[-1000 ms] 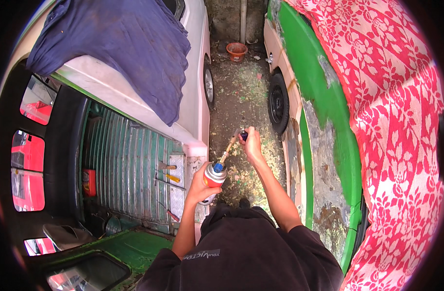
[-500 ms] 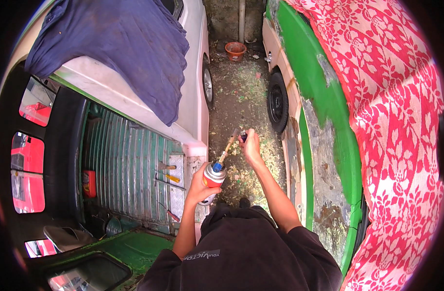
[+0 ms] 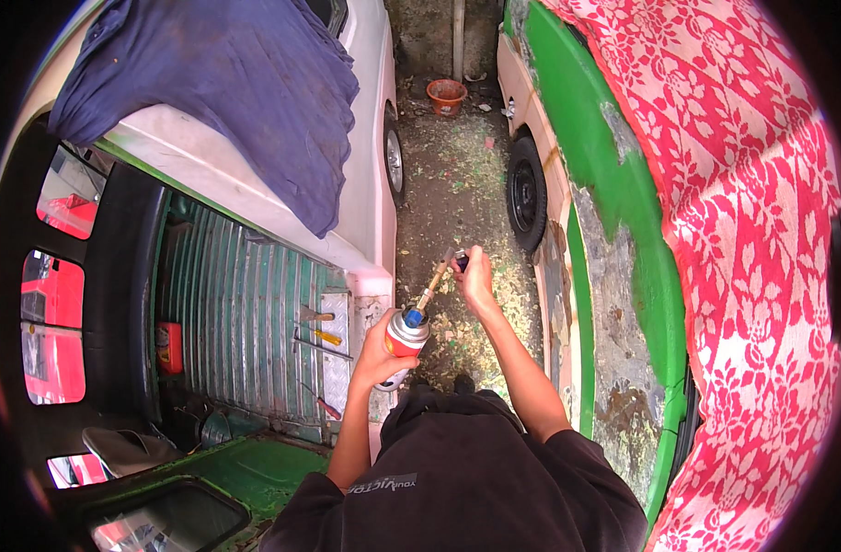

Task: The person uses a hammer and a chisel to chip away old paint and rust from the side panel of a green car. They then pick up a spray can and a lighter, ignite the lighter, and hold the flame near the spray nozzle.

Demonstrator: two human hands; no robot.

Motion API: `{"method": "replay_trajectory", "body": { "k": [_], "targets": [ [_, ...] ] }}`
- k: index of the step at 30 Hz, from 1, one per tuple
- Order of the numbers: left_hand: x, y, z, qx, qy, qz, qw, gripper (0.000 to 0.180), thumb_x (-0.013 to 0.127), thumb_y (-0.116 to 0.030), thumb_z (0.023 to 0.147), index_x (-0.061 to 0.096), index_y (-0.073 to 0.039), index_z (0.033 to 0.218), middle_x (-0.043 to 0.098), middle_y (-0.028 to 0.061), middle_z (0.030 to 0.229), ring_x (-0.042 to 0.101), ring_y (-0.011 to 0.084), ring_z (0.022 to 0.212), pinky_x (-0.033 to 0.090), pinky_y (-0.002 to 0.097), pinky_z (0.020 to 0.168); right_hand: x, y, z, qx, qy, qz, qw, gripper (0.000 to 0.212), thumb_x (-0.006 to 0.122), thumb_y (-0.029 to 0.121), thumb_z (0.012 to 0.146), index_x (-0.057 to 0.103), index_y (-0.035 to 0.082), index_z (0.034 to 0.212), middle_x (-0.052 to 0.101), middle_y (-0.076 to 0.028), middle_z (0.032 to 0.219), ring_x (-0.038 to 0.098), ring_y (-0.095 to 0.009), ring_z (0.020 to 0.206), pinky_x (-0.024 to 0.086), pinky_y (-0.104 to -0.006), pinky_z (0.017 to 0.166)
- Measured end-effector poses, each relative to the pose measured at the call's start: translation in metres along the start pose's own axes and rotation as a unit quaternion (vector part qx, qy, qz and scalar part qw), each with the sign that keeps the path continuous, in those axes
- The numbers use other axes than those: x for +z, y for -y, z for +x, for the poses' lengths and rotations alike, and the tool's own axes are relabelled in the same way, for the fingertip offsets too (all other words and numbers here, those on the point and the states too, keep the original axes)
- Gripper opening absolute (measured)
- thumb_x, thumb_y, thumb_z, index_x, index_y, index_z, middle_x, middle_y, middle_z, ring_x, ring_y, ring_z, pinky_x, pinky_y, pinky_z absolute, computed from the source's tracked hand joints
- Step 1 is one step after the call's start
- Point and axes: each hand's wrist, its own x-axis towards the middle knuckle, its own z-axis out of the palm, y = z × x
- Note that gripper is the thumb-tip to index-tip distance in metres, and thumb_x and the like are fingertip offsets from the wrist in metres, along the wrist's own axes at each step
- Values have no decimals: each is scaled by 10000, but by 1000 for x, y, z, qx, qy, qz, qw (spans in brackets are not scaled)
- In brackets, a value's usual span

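My left hand (image 3: 376,356) is wrapped round a red and white gas canister (image 3: 404,343), which leans toward the right. Screwed on its top is a blow torch head (image 3: 424,301) with a blue base and a long brass-coloured tube pointing away from me. Closed about a small dark lighter (image 3: 462,262), my right hand (image 3: 477,280) is close beside the torch's tip. A narrow gap seems to separate lighter and nozzle. I cannot make out a flame.
At left, the ribbed metal floor (image 3: 241,313) of an open vehicle bears a scraper (image 3: 319,316) and a yellow-handled screwdriver (image 3: 326,338). A blue cloth (image 3: 227,92) drapes its body. Opposite stands a partly stripped green vehicle (image 3: 586,120) under a red patterned cloth (image 3: 724,184). An orange basin (image 3: 446,109) sits ahead.
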Motion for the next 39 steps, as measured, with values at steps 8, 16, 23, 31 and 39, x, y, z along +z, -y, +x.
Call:
{"method": "replay_trajectory", "body": {
  "k": [8,16,23,31,39],
  "targets": [
    [-3,6,-4,-12,-5,3,1000,650,821,-56,528,531,-32,1109,645,54,944,612,146,868,493,305,825,-3,13,-12,49,22,40,998,478,336,472,950,383,132,618,316,51,492,238,-65,382,147,-267,364],
    [-13,-1,5,13,-42,15,999,634,805,-20,550,525,-20,1118,657,58,967,630,141,891,505,294,827,-21,6,-11,122,26,120,985,511,251,532,930,374,146,619,276,60,466,194,-86,368,128,-279,361],
    [-7,-5,3,1,-17,-7,1000,614,799,-20,549,539,-32,1105,650,52,937,626,145,869,503,301,818,-17,20,-20,55,27,47,997,513,226,525,926,377,147,614,282,52,465,205,-87,369,138,-276,362],
    [-6,4,0,0,-13,18,1000,609,809,-45,528,548,-28,1078,654,53,924,625,148,870,495,308,823,-14,12,-14,93,18,99,991,486,246,493,916,382,144,607,290,51,469,209,-93,366,154,-281,359],
    [-1,-3,-5,-10,-3,0,1000,630,813,-50,527,536,-29,1092,654,57,935,611,136,882,486,298,832,-2,8,-3,10,20,-2,1000,479,298,433,927,443,110,605,384,25,484,269,-89,373,185,-285,359]
  ]
}}
